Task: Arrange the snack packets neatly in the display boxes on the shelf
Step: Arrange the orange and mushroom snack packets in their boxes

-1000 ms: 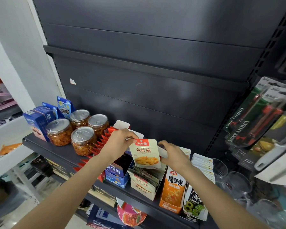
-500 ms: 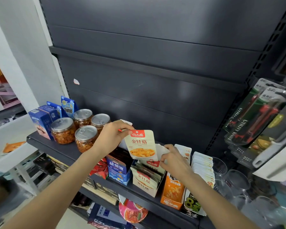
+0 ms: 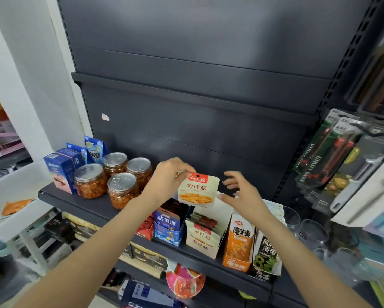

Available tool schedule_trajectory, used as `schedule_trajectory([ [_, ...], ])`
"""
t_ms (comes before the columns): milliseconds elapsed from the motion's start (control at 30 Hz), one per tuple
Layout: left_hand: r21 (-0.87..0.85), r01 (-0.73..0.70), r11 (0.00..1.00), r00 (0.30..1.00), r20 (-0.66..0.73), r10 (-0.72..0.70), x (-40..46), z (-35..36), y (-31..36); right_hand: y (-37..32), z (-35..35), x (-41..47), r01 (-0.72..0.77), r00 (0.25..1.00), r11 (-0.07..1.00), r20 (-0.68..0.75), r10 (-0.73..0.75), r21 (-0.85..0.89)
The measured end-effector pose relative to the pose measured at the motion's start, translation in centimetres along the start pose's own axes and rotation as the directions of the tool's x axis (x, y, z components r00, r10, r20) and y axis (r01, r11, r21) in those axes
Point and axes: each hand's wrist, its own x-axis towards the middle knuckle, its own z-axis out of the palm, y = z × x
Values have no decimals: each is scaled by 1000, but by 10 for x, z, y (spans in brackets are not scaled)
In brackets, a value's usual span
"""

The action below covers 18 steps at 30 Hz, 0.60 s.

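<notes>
We see the left hand [image 3: 167,178] pinching a cream snack packet [image 3: 198,190] by its upper left corner, holding it upright in the air above the cream display box [image 3: 205,237]. The packet hangs clear of the box, its red header on top and the yellow food picture facing us.

The right hand [image 3: 242,193] sits at 3 o'clock from the packet, fingers spread and loose, gripping nothing. Its thumb lies close to the packet's lower right corner; the hand is motion-blurred, so we cannot tell whether it touches.

The cream display box stands on the dark shelf [image 3: 80,202], already filled with a row of like packets leaning back. At its 9 o'clock, touching it, is a blue display box [image 3: 167,226]; at its 3 o'clock, an orange display box [image 3: 239,243], then a black-and-green box [image 3: 266,254] at the shelf's right end.

At 10 o'clock from the left hand, four clear jars [image 3: 114,176] with metal lids stand grouped, with blue cartons [image 3: 63,167] beyond them. Carded utility knives [image 3: 324,156] hang at the far right.
</notes>
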Motion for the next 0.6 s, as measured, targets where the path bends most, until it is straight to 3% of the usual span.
schedule_trajectory([
  [100, -40, -49, 998, 999, 3, 49, 2, 0, 10, -25, -10, -2, 129, 989, 984, -51, -136, -122],
  [200, -126, -40, 991, 999, -34, 36, 5, 0, 19, -40, -13, -5, 149, 980, 964, -94, -173, -221],
  [300, -295, 72, 953, 997, -18, -81, 1, -3, 19, -43, -20, -11, 115, 975, 985, -177, -137, -131],
  [367, -356, 256, 899, 967, 94, -238, -4, -3, 13, -38, -25, -14, 93, 968, 995, -229, -102, -46],
  [400, -376, 392, 839, 920, 180, -349, -7, -2, 10, -35, -27, -15, 81, 967, 997, -244, -76, 12],
  [467, -408, 662, 629, 748, 410, -522, -14, -1, 5, -31, -30, -18, 51, 970, 985, -243, -9, 165],
  [533, -429, 802, 416, 597, 611, -521, -20, 1, 3, -34, -33, -23, 41, 974, 939, -224, 39, 341],
  [600, -488, 839, 242, 543, 711, -448, -23, 5, 0, -37, -34, -29, 49, 980, 904, -196, 39, 425],
])
